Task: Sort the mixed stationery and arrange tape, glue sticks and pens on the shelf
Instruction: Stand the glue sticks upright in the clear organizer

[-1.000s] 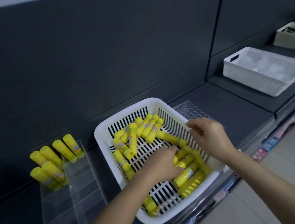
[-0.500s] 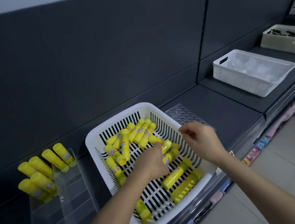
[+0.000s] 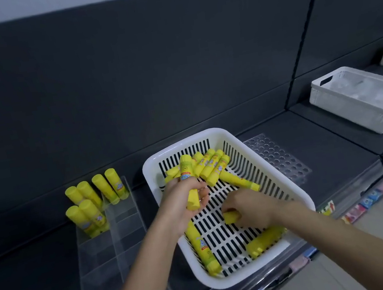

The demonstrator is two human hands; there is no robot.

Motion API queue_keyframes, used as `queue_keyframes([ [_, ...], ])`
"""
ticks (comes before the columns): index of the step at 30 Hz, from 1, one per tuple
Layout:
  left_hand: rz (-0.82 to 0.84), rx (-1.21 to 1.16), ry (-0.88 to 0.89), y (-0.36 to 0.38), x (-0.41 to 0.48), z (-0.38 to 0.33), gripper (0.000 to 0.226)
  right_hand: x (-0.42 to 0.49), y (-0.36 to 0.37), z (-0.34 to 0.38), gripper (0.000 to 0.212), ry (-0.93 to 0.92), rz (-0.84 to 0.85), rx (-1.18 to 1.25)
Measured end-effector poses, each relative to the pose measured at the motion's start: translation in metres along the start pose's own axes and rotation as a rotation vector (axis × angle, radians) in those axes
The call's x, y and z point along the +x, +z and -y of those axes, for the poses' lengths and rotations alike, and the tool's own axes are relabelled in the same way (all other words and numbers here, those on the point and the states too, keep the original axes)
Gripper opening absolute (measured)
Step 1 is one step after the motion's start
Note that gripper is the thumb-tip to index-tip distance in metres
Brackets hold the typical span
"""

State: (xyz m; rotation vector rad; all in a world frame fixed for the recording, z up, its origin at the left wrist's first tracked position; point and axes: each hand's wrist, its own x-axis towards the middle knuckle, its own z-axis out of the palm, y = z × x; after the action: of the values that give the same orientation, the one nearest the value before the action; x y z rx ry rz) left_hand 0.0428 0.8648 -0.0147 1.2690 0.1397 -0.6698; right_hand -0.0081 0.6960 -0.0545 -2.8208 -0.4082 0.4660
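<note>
White basket [image 3: 186,140] on shelf [image 3: 329,144], loose yellow glue sticks [image 3: 210,167] piled at its far end, a few more lying near the front. Left hand [image 3: 182,203] grips one glue stick [image 3: 187,172] upright over the basket. Right hand [image 3: 253,208] pinches a glue stick end [image 3: 230,217] low inside. Clear divided organizer [image 3: 116,246] just left of the basket, six sticks [image 3: 92,212] standing in its back compartments. White bin [image 3: 345,103] well right, contents blurred.

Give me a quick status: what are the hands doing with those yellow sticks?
Left hand grips a glue stick above the white basket. Right hand grips another stick inside it. Six sticks stand in the clear organizer; nothing in the way.
</note>
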Motion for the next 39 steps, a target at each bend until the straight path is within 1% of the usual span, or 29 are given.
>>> queue_keyframes([
  [1,-0.003,-0.061,-0.011,-0.004,-0.004,-0.002,0.014,0.003,0.001,0.002,0.014,0.008,0.002,-0.007],
  [3,0.003,-0.243,-0.05,-0.014,-0.011,-0.006,0.019,0.008,0.001,0.002,0.017,0.033,-0.033,0.004],
  [5,-0.011,-0.409,-0.056,-0.025,-0.018,-0.01,0.019,0.013,-0.006,0.003,0.015,0.045,-0.146,0.057],
  [6,-0.032,-0.438,-0.037,-0.032,-0.022,-0.011,0.017,0.015,-0.012,0.006,0.014,0.04,-0.227,0.1],
  [8,-0.087,-0.409,0.03,-0.046,-0.028,-0.012,0.014,0.021,-0.027,0.017,0.017,0.042,-0.387,0.225],
  [10,-0.154,-0.387,0.095,-0.06,-0.036,-0.014,0.013,0.028,-0.044,0.035,0.013,0.051,-0.516,0.402],
  [11,-0.187,-0.402,0.119,-0.068,-0.039,-0.015,0.012,0.033,-0.051,0.044,0.009,0.045,-0.563,0.484],
  [13,-0.254,-0.441,0.155,-0.083,-0.046,-0.016,0.012,0.046,-0.06,0.061,0.009,0.033,-0.6,0.608],
  [16,-0.314,-0.487,0.19,-0.106,-0.055,-0.015,0.013,0.066,-0.066,0.089,0.007,0.002,-0.622,0.716],
  [18,-0.334,-0.533,0.203,-0.119,-0.061,-0.014,0.017,0.079,-0.068,0.109,0.003,-0.033,-0.628,0.737],
  [20,-0.375,-0.536,0.231,-0.13,-0.066,-0.013,0.018,0.092,-0.068,0.128,0.003,-0.062,-0.6,0.744],
  [23,-0.425,-0.463,0.286,-0.143,-0.075,-0.01,0.02,0.116,-0.061,0.146,0.011,-0.052,-0.549,0.665],
  [25,-0.441,-0.43,0.306,-0.149,-0.081,-0.007,0.02,0.129,-0.055,0.155,0.013,-0.043,-0.509,0.602],
  [29,-0.471,-0.47,0.301,-0.157,-0.091,-0.004,0.017,0.146,-0.044,0.167,0.012,-0.047,-0.429,0.433],
  [35,-0.498,-0.516,0.289,-0.161,-0.099,-0.001,0.02,0.166,-0.027,0.175,0.018,-0.033,-0.368,0.365],
  [39,-0.532,-0.489,0.289,-0.163,-0.103,0.002,0.019,0.173,-0.021,0.178,0.017,-0.049,-0.37,0.345],
])
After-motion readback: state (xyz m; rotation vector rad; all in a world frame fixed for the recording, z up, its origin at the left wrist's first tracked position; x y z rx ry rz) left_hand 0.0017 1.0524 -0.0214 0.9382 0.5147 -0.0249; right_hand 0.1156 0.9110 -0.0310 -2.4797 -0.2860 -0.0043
